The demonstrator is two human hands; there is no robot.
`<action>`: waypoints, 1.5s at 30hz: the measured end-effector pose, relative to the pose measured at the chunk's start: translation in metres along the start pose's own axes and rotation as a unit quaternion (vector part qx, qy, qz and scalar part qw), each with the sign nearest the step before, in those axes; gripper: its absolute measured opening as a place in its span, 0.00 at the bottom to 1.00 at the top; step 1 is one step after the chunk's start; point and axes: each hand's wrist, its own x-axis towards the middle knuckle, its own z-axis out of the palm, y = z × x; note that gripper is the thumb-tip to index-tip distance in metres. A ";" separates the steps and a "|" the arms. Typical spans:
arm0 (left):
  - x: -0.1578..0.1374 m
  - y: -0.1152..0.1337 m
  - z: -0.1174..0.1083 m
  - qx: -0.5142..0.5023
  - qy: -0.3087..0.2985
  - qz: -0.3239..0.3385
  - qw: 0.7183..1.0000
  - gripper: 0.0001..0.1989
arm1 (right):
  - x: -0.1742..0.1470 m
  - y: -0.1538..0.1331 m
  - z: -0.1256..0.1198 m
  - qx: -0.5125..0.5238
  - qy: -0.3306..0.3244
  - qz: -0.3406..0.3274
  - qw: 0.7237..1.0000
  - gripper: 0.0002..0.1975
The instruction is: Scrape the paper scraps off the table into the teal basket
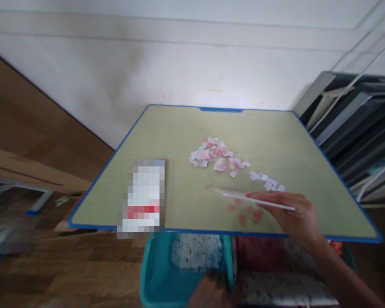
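My right hand is closed on a thin white flat piece, seen nearly edge-on above the front right of the green table. Under it lie several pink paper pieces, partly blurred. Beyond it, small white squares are scattered, and a loose heap of pink and white paper pieces sits farther back. Low in the picture, my left hand is at the teal basin, close to the white squares inside. Its fingers are dark and smeared, so what it holds cannot be made out.
A pixelated rectangular object lies on the table's left side, overhanging the front edge. A white wall stands behind. Dark flat panels lean at the right, and a brown board rises at the left.
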 end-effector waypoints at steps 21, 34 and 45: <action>0.002 0.001 -0.019 0.016 -0.075 0.011 0.997 0.20 | 0.078 0.013 0.054 0.147 -0.185 0.029 0.971 0.12; -0.001 0.000 -0.011 0.037 -0.078 0.007 0.996 0.25 | 0.050 0.022 0.009 0.157 -0.230 0.020 0.960 0.10; -0.001 -0.001 -0.007 0.032 -0.079 0.003 0.996 0.22 | 0.070 0.019 0.026 0.192 -0.302 0.021 0.934 0.09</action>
